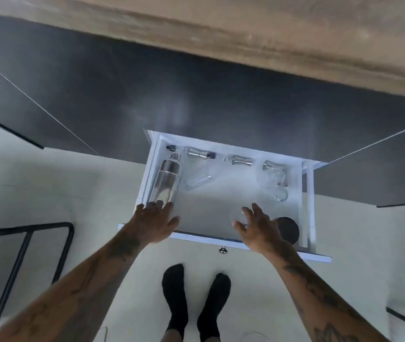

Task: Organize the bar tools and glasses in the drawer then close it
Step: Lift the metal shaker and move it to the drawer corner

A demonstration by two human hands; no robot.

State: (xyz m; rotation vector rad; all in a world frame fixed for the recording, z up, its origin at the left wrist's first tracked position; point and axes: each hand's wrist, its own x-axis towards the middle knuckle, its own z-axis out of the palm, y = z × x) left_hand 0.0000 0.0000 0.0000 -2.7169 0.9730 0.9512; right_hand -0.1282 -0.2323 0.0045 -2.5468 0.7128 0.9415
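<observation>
— White drawer, pulled out from under the dark counter. What lies in it?

— On the left a steel shaker lies on its side, cap toward the back. Along the back wall sit three jiggers: one just right of the shaker's cap, a second mid-drawer, a third further right. A small black stopper lies in the back left corner.

— And the glasses?

— A clear one lies on its side beside the shaker. Two more crowd the right side, touching the third jigger; their outlines blur, so I cannot count them surely. A dark round lid sits in the front right corner.

— Where are the hands?

— The left hand rests on the shaker's base, fingers together and laid over it, not visibly wrapped round. The right hand hovers over the front of the drawer with fingers spread apart; a faint clear glass shows under its fingertips, though I cannot tell whether they touch it.

— Anything in the way?

— The lid lies just beside the right wrist. The middle floor of the drawer is bare. A knob juts from the front panel, above two feet in black socks. A black metal frame stands on the pale floor to the left.
</observation>
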